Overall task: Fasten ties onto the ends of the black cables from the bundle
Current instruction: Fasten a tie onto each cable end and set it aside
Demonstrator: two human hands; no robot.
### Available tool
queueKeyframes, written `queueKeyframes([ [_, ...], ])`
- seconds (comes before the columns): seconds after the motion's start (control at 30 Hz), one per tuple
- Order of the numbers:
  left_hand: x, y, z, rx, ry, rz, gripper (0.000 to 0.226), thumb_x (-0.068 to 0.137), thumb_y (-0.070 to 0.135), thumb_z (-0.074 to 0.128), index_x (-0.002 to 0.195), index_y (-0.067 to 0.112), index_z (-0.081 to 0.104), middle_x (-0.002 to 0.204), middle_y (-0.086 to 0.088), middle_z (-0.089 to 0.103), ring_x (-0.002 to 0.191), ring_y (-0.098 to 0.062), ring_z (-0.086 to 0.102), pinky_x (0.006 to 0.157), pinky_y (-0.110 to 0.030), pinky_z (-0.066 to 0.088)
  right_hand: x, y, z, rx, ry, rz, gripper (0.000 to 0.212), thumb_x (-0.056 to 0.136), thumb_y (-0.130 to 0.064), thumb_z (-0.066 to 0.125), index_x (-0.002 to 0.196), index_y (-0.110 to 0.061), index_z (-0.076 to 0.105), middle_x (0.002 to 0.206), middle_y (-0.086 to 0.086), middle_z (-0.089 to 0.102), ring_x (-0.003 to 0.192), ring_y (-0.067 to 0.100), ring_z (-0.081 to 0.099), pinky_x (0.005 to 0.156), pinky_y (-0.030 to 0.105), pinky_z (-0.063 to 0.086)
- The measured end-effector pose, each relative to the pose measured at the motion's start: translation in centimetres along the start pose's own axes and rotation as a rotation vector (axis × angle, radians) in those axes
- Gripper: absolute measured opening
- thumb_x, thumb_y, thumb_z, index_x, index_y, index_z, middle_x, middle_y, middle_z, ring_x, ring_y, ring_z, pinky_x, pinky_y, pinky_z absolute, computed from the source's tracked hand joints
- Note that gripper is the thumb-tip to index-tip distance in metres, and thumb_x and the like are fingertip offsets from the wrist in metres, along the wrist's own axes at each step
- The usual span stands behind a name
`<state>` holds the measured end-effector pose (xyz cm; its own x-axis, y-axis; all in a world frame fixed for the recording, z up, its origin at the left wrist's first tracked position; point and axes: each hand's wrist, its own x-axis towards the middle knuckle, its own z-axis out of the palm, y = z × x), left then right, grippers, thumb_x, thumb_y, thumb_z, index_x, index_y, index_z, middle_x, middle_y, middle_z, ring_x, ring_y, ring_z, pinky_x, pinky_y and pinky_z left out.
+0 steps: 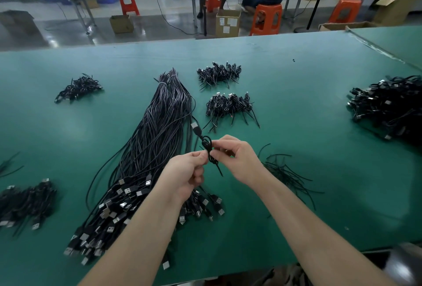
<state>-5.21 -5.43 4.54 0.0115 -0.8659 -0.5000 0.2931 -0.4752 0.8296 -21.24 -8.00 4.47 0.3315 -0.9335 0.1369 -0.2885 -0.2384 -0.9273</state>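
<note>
Matt green table [296, 93] – glossy black cables [159, 130], seemingly plastic-jacketed – bright metal plugs [127, 191]

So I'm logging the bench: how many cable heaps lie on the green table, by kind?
Long untied bundle: 1
Small coiled-cable piles: 5
Loose ties heap: 1
Total: 7

left hand [187, 172] and right hand [235, 157] pinching coiled cable [206, 146] with tie [218, 168], plug [196, 127] sticking up past fingers, bundle [146, 155] left of hands, loose ties [285, 171] right, green table [296, 68]
</note>
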Motion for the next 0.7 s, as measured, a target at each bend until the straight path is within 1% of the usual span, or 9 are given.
queueKeyframes([
  [0.1, -0.1, 0.2, -0.3, -0.022, -0.064, -0.035, 0.019, 0.099, 0.010, 0.060, 0.080, 0.012, 0.063, 0.059, 0.006, 0.050, 0.041, -0.006, 0.033, 0.038, -0.019, 0.030, 0.1, -0.1, -0.3, 0.001, -0.002, -0.025, 0.020, 0.092, -0.001, 0.068, 0.111, -0.004, 0.075, 0.091, -0.004, 0.057, 0.077, 0.001, 0.052, 0.077, 0.016, 0.043],
  [0.17, -0.2, 0.2, -0.6, 0.046, -0.043, 0.054, 0.016, 0.095, 0.009, 0.065, 0.080, 0.011, 0.067, 0.058, 0.004, 0.052, 0.043, -0.008, 0.037, 0.041, -0.020, 0.033, 0.1, -0.1, -0.5, 0.028, -0.022, -0.011, 0.021, 0.092, -0.002, 0.069, 0.112, -0.006, 0.075, 0.092, -0.001, 0.059, 0.078, 0.004, 0.054, 0.076, 0.022, 0.047],
  [0.27, -0.3, 0.1, -0.7, 0.231, 0.069, 0.301, 0.013, 0.090, 0.009, 0.073, 0.079, 0.014, 0.073, 0.056, 0.000, 0.054, 0.046, -0.011, 0.044, 0.046, -0.021, 0.038, 0.1, -0.1, -1.0, 0.044, -0.042, -0.002, 0.024, 0.093, -0.003, 0.068, 0.114, -0.013, 0.075, 0.092, 0.006, 0.064, 0.079, 0.014, 0.058, 0.077, 0.037, 0.052],
  [0.33, -0.3, 0.0, -0.6, 0.373, 0.140, 0.464, 0.016, 0.090, 0.006, 0.073, 0.078, 0.018, 0.074, 0.055, 0.002, 0.059, 0.046, -0.010, 0.048, 0.047, -0.020, 0.041, 0.0, 0.0, -1.1, 0.057, -0.051, 0.020, 0.027, 0.095, 0.001, 0.063, 0.110, -0.018, 0.076, 0.095, 0.010, 0.069, 0.080, 0.015, 0.062, 0.079, 0.033, 0.054],
  [0.4, -0.5, -0.1, -0.3, 0.564, 0.193, 0.643, 0.020, 0.089, 0.004, 0.073, 0.079, 0.022, 0.073, 0.066, 0.007, 0.066, 0.056, -0.005, 0.055, 0.056, -0.019, 0.046, -0.1, 0.0, -1.2, 0.198, -0.045, 0.091, 0.030, 0.097, 0.004, 0.057, 0.104, -0.017, 0.076, 0.097, 0.013, 0.074, 0.084, 0.018, 0.069, 0.083, 0.032, 0.059],
  [0.43, -0.7, -0.1, -0.1, 0.680, 0.225, 0.754, 0.020, 0.088, 0.003, 0.074, 0.080, 0.022, 0.073, 0.076, 0.009, 0.067, 0.065, -0.003, 0.058, 0.064, -0.017, 0.047, -0.1, -0.1, -1.3, 0.303, -0.036, 0.150, 0.026, 0.098, 0.003, 0.055, 0.102, -0.013, 0.076, 0.097, 0.015, 0.075, 0.082, 0.020, 0.072, 0.080, 0.032, 0.061],
  [0.5, -1.1, -0.4, 0.1, 0.824, 0.274, 0.975, 0.014, 0.086, -0.002, 0.074, 0.086, 0.012, 0.075, 0.089, 0.005, 0.062, 0.081, -0.004, 0.058, 0.073, -0.014, 0.048, 0.0, -0.2, -1.4, 0.470, -0.038, 0.308, 0.016, 0.101, -0.012, 0.058, 0.103, -0.005, 0.072, 0.091, 0.017, 0.073, 0.073, 0.022, 0.072, 0.070, 0.032, 0.061],
  [0.6, -1.3, -0.9, 0.4, 0.908, 0.324, 1.149, 0.005, 0.087, 0.000, 0.074, 0.090, 0.004, 0.076, 0.093, 0.000, 0.056, 0.078, -0.012, 0.055, 0.070, -0.029, 0.052, 0.0, -0.3, -1.6, 0.479, -0.166, 0.492, 0.037, 0.098, -0.035, 0.063, 0.106, 0.001, 0.070, 0.083, 0.011, 0.069, 0.063, 0.016, 0.065, 0.061, 0.029, 0.057],
  [0.7, -1.6, -1.1, 0.8, 0.934, 0.336, 1.171, 0.004, 0.090, 0.004, 0.072, 0.091, 0.005, 0.076, 0.090, 0.000, 0.063, 0.077, -0.017, 0.061, 0.065, -0.038, 0.055, -0.1, -0.4, -1.8, 0.579, -0.198, 0.505, 0.022, 0.096, -0.030, 0.066, 0.091, -0.011, 0.077, 0.078, 0.003, 0.064, 0.065, 0.013, 0.056, 0.061, 0.027, 0.054],
])
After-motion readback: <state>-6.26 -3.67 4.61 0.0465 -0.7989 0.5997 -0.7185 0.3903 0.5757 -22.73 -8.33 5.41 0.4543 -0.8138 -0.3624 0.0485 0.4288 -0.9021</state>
